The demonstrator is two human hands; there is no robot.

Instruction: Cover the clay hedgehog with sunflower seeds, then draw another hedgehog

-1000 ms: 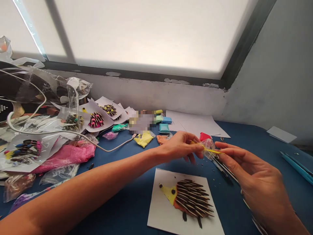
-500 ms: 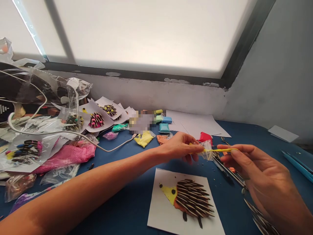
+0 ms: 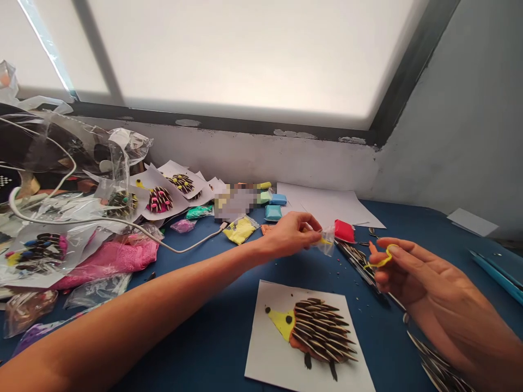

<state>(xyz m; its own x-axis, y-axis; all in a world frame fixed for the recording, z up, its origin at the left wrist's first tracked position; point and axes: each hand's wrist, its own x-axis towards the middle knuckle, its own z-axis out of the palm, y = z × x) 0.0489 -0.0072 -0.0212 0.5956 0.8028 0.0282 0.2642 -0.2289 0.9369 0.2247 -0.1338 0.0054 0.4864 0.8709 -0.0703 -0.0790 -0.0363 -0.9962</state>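
Softly Does It With the Pinch

The thumb and fingertips of the right hand are together on a thin, curled yellow strand, up over the tabletop and apart from the clear bag. The left hand is clamped on that bag, with a little yellow clay visible inside it. A light pinch probably suits the strand best, since it looks limp and could stretch or tear; keeping it clear of the tools and seeds nearby should keep crumbs off it. Folding the bag's mouth over would likely stop its contents drying.

Other containers lie toward the wall. A bag of yellow sits beside the white cable's end; a green bag and a purple bag lie near it. A blue-green packet and a red packet look full, though their exact contents are hard to tell.
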